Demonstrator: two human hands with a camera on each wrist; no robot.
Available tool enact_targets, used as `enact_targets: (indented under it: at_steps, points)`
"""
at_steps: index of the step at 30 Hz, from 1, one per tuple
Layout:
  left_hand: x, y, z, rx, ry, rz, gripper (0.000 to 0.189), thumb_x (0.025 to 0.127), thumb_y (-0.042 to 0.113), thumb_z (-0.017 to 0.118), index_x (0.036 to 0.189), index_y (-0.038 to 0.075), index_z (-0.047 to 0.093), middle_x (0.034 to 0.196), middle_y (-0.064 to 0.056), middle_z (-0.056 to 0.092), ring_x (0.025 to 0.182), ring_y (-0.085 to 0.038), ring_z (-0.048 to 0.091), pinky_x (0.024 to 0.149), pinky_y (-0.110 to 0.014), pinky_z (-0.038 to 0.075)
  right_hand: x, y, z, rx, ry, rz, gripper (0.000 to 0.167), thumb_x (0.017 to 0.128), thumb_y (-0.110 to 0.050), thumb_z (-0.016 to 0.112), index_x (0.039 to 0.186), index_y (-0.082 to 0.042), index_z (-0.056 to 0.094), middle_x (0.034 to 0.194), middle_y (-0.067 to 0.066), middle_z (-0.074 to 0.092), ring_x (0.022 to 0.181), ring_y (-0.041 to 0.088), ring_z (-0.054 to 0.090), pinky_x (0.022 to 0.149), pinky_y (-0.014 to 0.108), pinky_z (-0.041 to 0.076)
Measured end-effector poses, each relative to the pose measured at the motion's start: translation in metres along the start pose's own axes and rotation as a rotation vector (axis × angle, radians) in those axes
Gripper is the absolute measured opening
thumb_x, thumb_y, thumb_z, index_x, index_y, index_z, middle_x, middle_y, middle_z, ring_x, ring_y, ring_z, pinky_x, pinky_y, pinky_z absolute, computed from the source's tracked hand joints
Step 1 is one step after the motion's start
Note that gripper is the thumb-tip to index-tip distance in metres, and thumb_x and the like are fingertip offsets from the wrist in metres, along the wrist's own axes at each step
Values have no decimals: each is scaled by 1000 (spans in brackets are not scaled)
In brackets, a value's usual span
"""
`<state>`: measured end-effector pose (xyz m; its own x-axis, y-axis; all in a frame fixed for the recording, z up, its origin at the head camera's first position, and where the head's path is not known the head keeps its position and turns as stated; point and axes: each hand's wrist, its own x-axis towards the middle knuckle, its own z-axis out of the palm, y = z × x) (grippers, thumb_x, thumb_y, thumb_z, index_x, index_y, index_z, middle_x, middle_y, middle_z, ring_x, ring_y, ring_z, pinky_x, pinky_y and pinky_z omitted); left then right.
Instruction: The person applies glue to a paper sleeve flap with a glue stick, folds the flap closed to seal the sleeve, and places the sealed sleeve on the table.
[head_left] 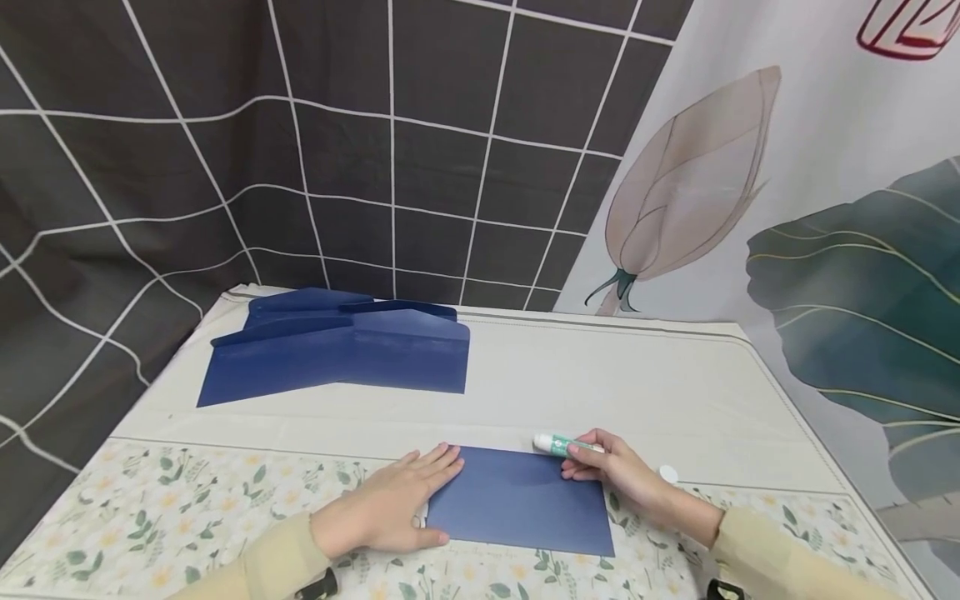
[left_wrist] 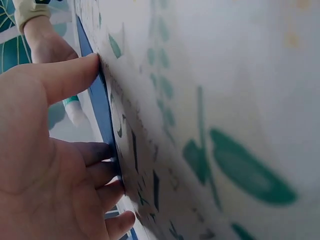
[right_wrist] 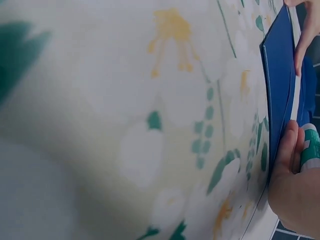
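A flat dark blue envelope (head_left: 521, 504) lies on the table in front of me. My left hand (head_left: 397, 504) rests on its left end with the fingers spread, the thumb near the lower corner. In the left wrist view, that hand's thumb and fingertips (left_wrist: 114, 192) touch the blue edge. My right hand (head_left: 615, 467) grips a white and green glue stick (head_left: 555, 444), its white end pointing left over the envelope's top edge. The right wrist view shows the right hand (right_wrist: 292, 175) low beside the envelope (right_wrist: 280, 75), with the glue stick (right_wrist: 311, 147) in its fingers.
Several blue envelopes (head_left: 408, 362) with raised flaps overlap at the back left of the table. A small white round piece (head_left: 668, 474) lies right of my right hand. The cloth (head_left: 637, 383) is plain at the back and flowered in front. Dark checked fabric (head_left: 435, 158) hangs behind.
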<state>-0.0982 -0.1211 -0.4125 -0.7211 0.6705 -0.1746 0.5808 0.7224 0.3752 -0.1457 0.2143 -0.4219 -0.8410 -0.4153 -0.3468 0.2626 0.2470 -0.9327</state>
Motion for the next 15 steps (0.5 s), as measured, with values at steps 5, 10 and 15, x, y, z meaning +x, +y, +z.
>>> enact_targets:
  at_steps: [5, 10, 15]
  points:
    - [-1, 0, -3, 1, -13, -15, 84, 86, 50, 64, 151, 9, 30, 160, -7, 22, 148, -23, 20, 118, -49, 22, -1, 0, -2, 13, -4, 0, 41, 98, -28, 54, 116, 4, 38, 98, 5, 66, 90, 9, 68, 85, 21, 53]
    - [-2, 2, -5, 14, -13, -28, 83, 85, 48, 64, 150, 7, 32, 159, -8, 24, 148, -23, 22, 118, -49, 23, -3, 1, -4, 11, 3, 4, 44, 99, -29, 53, 118, 7, 37, 99, 6, 66, 92, 10, 69, 86, 21, 54]
    - [-5, 1, -4, 9, -12, -35, 81, 86, 48, 64, 149, 7, 33, 159, -9, 25, 147, -23, 23, 117, -49, 24, -5, 1, -6, 6, 9, -1, 46, 99, -31, 52, 119, 8, 37, 101, 8, 67, 94, 11, 68, 88, 22, 53]
